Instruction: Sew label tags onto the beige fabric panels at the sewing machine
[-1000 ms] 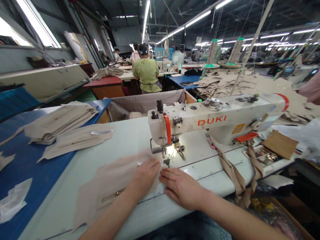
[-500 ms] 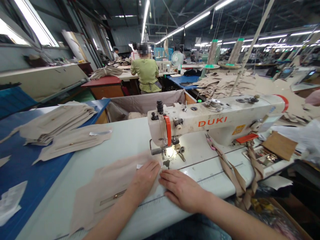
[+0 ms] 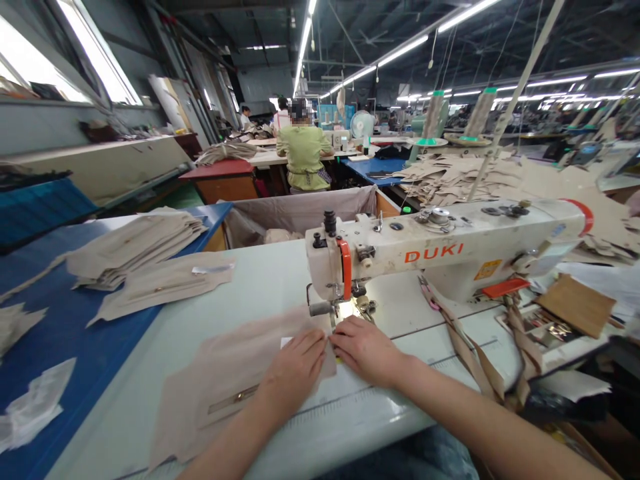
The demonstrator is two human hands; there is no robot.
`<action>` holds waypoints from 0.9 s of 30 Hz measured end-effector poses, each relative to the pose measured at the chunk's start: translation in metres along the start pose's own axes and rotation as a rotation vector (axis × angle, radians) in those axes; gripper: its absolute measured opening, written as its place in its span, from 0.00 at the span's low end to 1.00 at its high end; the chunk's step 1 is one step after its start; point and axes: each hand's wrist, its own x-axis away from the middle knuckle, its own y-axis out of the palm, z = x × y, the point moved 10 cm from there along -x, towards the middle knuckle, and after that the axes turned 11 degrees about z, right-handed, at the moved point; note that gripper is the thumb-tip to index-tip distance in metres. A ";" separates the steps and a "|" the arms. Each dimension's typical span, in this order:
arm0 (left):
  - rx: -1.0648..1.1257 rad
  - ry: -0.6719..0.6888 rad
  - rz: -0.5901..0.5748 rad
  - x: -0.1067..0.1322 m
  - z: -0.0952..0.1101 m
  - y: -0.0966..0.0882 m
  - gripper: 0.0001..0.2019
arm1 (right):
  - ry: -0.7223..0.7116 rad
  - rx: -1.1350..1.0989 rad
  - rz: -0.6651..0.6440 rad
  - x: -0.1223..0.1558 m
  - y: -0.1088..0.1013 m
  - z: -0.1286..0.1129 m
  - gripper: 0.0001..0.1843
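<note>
A beige fabric piece (image 3: 225,380) with a zipper lies flat on the pale sewing table (image 3: 260,280), its right edge under the needle of the white DUKI sewing machine (image 3: 440,250). My left hand (image 3: 295,370) lies flat on the fabric with fingers stretched toward the presser foot. Beside it, touching fingertips, my right hand (image 3: 367,350) presses the fabric edge just in front of the needle, fingers together and flat. A small white label (image 3: 287,342) peeks out by my left fingertips.
Stacks of beige cut pieces (image 3: 135,243) rest on the blue table (image 3: 60,333) at left. A fabric-lined bin (image 3: 295,210) stands behind the machine. A person in a green top (image 3: 304,157) sits further back. Beige straps (image 3: 470,347) hang at the machine's right, near a brown card (image 3: 575,303).
My right hand has slid forward and left to the needle, meeting my left hand's fingertips. The view has shifted slightly right.
</note>
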 end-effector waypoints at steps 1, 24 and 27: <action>0.004 -0.012 0.010 0.001 -0.001 -0.001 0.16 | -0.004 0.007 -0.002 -0.001 0.001 0.000 0.08; 0.054 -0.003 0.006 -0.024 -0.017 0.027 0.16 | 0.120 0.100 0.074 -0.005 0.001 0.034 0.11; 0.013 0.052 0.020 -0.027 -0.013 0.025 0.16 | 0.124 0.109 0.075 -0.006 0.001 0.034 0.12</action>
